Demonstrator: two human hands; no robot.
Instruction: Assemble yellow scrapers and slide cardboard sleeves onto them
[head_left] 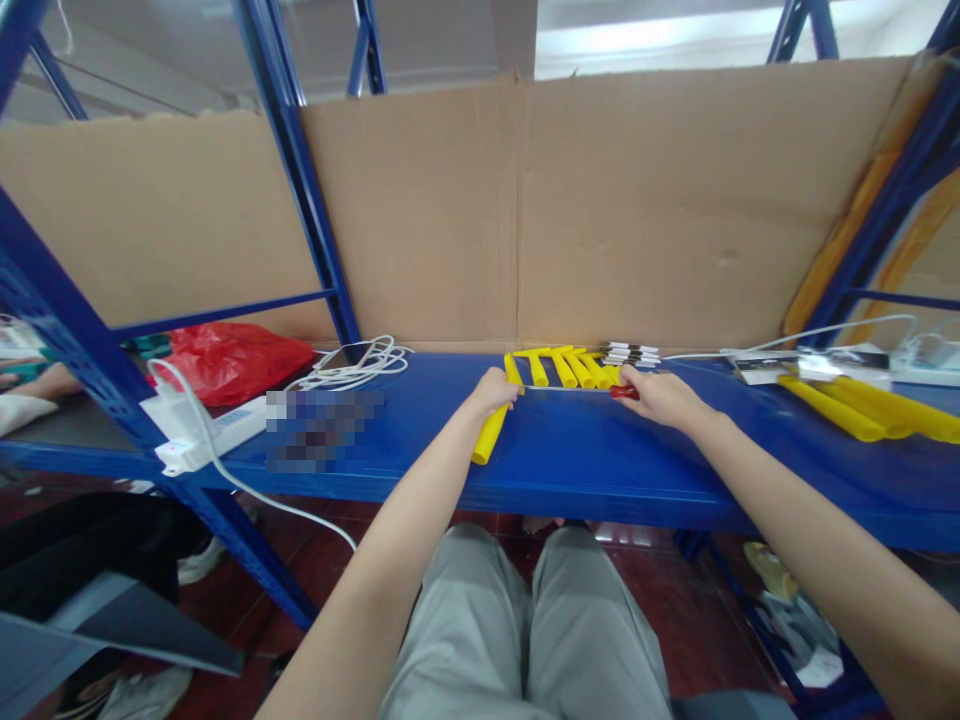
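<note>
My left hand point(495, 388) is closed around a yellow tube-shaped piece point(489, 436), whose wide lower end points toward me. In my right hand point(660, 397) is a screwdriver point(624, 393) by its red handle. Its thin metal shaft lies level and reaches left to the yellow piece near my left fingers. Whether the tip is inside the piece or only touching it, I cannot tell. Just behind the shaft, several similar yellow pieces point(564, 372) lie in a row on the blue shelf point(555, 440). A small stack of black-and-white items point(630, 354) sits beside them.
More yellow tubes point(844, 412) lie at the right, by a flat printed packet point(810, 365). At the left are a white power strip point(225, 430), coiled white cable point(367, 362) and a red plastic bag point(232, 362). Cardboard point(622, 210) walls the back. Another person's hand point(56, 382) shows far left.
</note>
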